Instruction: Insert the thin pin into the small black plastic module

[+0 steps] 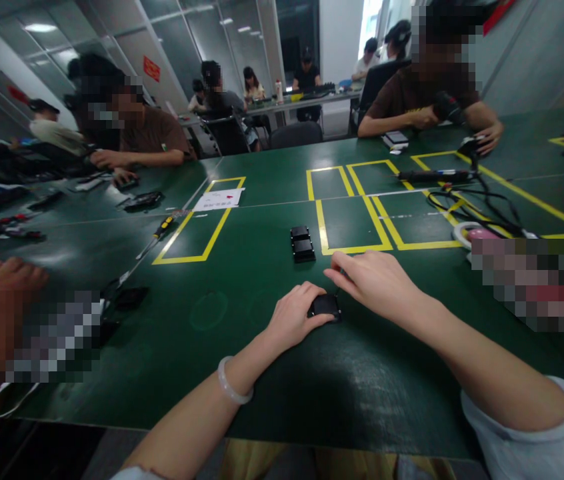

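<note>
My left hand [295,312] rests on the green table, thumb and fingers gripping a small flat black block [327,307] by its sides. Small light spots show at the block's corners. Just above its far right corner is my right hand [375,279], its thumb and index finger pinched together. A thin dark bit seems to reach down from the pinch towards the block, too small to name. Farther forward lies a pair of similar black blocks [303,244], end to end and touched by neither hand.
Yellow tape outlines [354,251] mark the green table [257,373]. A screwdriver [163,228] and a paper sheet [219,199] lie ahead left. Black cables [492,200] and a blurred pink item [527,280] are at right. A neighbour's hand [7,283] is at left; co-workers sit opposite.
</note>
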{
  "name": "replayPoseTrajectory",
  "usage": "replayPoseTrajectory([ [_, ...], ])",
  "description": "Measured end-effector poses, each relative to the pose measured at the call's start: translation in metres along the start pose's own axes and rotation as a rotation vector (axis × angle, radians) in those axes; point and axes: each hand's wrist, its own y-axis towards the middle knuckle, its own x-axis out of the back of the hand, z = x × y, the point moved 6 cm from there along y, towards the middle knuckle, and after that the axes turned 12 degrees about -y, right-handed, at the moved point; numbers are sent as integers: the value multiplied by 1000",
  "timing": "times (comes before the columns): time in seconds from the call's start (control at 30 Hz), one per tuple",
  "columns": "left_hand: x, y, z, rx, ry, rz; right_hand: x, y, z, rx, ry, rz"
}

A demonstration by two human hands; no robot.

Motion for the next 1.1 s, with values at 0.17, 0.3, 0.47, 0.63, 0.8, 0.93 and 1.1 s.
replayPoseTrajectory([
  [0.17, 0, 0, 0, 7, -10, 0, -3, 1, 2, 28, -29, 44],
  [0.3, 0, 0, 0, 4, -5, 1, -1, -5, 2, 139, 136, -15],
  [0.47, 0, 0, 1, 5, -5, 0, -1, -5, -3, 46, 70, 10],
  [0.63, 0, 0, 1, 5, -7, 6, -5, -2, -3, -41, -17, 53],
  [0.8, 0, 0, 1, 1, -10, 2, 0, -7, 3, 116, 205, -20],
  [0.93, -1, 0, 0, 4, -14, 6, 1, -7, 2, 69, 134, -10],
  [1.1, -2, -1, -3, -8, -10, 19, -4, -4, 0, -2, 12, 16],
])
